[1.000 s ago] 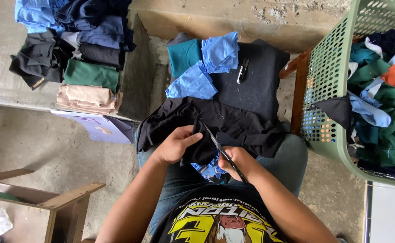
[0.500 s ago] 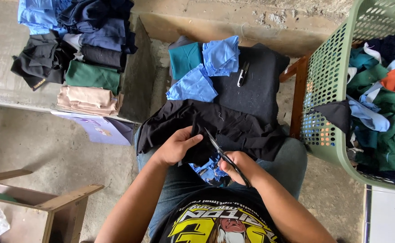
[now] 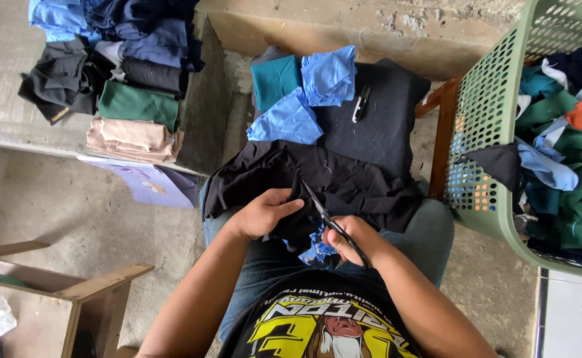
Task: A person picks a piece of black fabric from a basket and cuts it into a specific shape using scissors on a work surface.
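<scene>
Fingers of the left hand (image 3: 264, 213) pinch a fold of the black garment (image 3: 317, 182) spread over the lap, while the right hand (image 3: 354, 237) is closed around the handles of dark scissors (image 3: 327, 222), whose blades point toward eleven o'clock into the cloth just beside the left fingertips. Bare grey concrete floor (image 3: 72, 212) runs all round, with a raised concrete ledge (image 3: 344, 23) at twelve o'clock. At three o'clock a green perforated laundry basket (image 3: 496, 106) leans on a wooden frame, full of mixed clothes. At ten o'clock lie folded stacks of clothing (image 3: 115, 73). A dark cushion (image 3: 384, 119) at twelve o'clock carries blue fabric pieces (image 3: 304, 99) and a small thread clipper (image 3: 361, 103). A blue scrap (image 3: 317, 248) sits under the right hand.
</scene>
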